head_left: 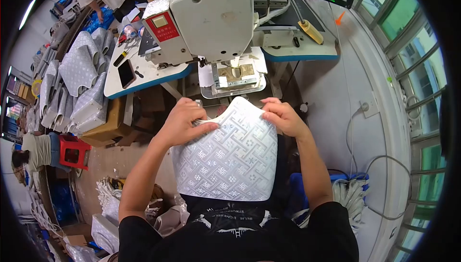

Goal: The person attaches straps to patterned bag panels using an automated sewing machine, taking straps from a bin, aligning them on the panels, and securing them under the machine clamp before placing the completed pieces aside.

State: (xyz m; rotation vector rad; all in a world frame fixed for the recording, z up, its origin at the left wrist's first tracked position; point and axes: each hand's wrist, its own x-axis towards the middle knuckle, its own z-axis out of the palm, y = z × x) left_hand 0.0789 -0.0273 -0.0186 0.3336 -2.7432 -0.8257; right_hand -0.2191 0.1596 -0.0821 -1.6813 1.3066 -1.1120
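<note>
Left grip (pixel 186 121) pinched panel (pixel 228 161) at 11 o'clock edge, right grip (pixel 283 117) at 1 o'clock. Panel sat 6 o'clock of machine (pixel 212 22). Looked light, bendy, kinda slick; top edge seemed decent hold imo.

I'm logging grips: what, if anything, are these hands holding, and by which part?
A silver-patterned panel, held by its upper edge: the left hand grips left of the raised top, the right hand right of it.
</note>
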